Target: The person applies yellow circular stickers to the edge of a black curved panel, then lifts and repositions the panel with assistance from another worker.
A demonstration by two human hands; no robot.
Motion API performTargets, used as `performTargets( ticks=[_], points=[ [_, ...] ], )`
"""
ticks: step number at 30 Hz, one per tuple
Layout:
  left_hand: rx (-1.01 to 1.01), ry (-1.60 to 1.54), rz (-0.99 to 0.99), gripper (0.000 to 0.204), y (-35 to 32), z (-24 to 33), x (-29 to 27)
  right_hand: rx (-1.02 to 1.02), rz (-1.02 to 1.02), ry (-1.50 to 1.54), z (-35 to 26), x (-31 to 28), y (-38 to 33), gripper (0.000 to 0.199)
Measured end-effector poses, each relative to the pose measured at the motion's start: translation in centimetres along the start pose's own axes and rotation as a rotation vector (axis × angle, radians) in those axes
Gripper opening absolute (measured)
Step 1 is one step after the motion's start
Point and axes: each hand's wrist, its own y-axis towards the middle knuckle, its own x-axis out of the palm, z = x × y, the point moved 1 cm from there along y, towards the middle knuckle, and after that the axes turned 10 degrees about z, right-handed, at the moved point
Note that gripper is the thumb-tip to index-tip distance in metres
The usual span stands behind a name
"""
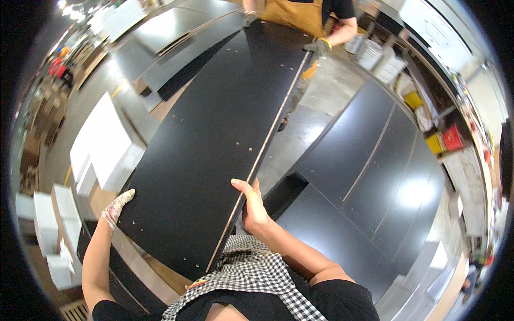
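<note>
A long black panel [198,144] with small drilled holes and a raw, light-coloured right edge stretches away from my waist. My left hand [119,207], in a patterned glove, grips its left edge near the close end. On the opposite edge my bare right hand [253,206] is closed, thumb on top and fingers down the side and partly hidden under it. At the far end, a co-worker in a tan apron has one gloved hand [318,47] on the right corner and the other gloved hand [249,20] at the left corner.
Large stacks of black panels [369,160] lie on my right, with a dark narrow piece [289,192] beside them. White board stacks [110,147] stand at the left. More dark panels [209,13] lie far left. Buckets [369,53] and a red bin [453,137] line the right side.
</note>
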Motion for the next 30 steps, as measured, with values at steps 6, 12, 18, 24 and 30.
performTargets(
  ticks=[6,12,18,24,30],
  points=[
    [0.074,-0.011,-0.294,0.069,13.2,7.8,3.1,-0.141,0.136,0.021,-2.6,3.8,8.1,0.104],
    [0.027,-0.042,-0.506,0.065,21.2,14.6,9.0,-0.281,0.237,0.108,-6.6,5.0,17.7,0.053],
    [0.075,0.062,-0.456,0.063,25.2,20.9,16.3,-0.308,0.232,0.21,-12.6,3.7,24.3,0.062],
    [0.067,0.125,-0.461,0.059,30.2,25.4,22.9,-0.384,0.361,0.221,-17.0,1.6,29.1,0.107],
    [0.133,0.131,-0.644,0.057,33.3,27.5,24.5,-0.476,0.408,0.282,-16.1,1.0,30.7,0.102]
  ],
)
